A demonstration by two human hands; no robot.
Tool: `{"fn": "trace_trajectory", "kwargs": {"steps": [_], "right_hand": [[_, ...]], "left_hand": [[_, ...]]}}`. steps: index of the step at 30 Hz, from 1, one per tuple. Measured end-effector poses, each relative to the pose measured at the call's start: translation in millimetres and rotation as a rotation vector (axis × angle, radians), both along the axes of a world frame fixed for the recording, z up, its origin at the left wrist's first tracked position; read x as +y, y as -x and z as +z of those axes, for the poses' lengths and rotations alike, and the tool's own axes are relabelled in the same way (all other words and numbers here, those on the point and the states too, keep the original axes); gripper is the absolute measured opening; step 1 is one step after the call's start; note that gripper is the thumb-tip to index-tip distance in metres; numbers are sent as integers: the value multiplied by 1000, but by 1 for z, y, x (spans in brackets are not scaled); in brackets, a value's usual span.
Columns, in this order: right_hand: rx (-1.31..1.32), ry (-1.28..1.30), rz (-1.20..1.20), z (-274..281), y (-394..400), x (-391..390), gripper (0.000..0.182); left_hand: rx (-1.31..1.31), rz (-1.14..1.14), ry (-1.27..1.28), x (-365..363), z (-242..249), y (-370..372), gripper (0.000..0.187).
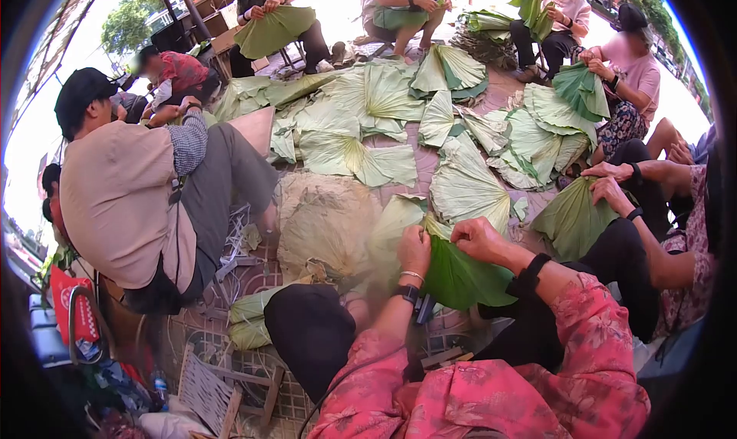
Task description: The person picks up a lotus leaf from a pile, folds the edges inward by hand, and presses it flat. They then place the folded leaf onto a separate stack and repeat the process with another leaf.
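Above my lap, a large green leaf (464, 274) hangs folded between my two hands. My left hand (414, 251) is closed at the leaf's left upper edge, with a bracelet and a dark watch on that wrist. My right hand (480, 239) pinches the top edge of the same leaf, a dark band round its wrist. Just beyond my hands lie a pale green leaf (395, 228) and a big dry brownish leaf (322, 224) on the paved ground.
Many pale leaves (368, 93) spread over the paving ahead. A person in a beige shirt (119, 201) sits at left, another with a leaf (580, 216) at right. More people sit around the far side. A woven stool (207, 389) lies at lower left, near bundled leaves (249, 320).
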State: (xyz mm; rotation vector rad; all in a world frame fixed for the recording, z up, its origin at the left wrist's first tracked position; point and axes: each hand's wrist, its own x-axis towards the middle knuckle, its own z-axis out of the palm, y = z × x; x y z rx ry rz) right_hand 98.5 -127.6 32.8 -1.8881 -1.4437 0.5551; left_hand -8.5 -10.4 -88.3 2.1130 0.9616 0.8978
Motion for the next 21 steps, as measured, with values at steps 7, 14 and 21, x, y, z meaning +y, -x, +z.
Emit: {"fn": "trace_trajectory", "kwargs": {"steps": [7,14,21], "right_hand": [[-31,-6,114,-1,6,1,15],[-63,-5,138,-2,-1,-2,16],[-274,181,145,7,-18,-1,26]], "left_hand": [[65,-30,-24,-4,0,-4,27],[-71,-146,263,8,-32,-8,41],[-248,-332,252,24,-22,-15,41]]}}
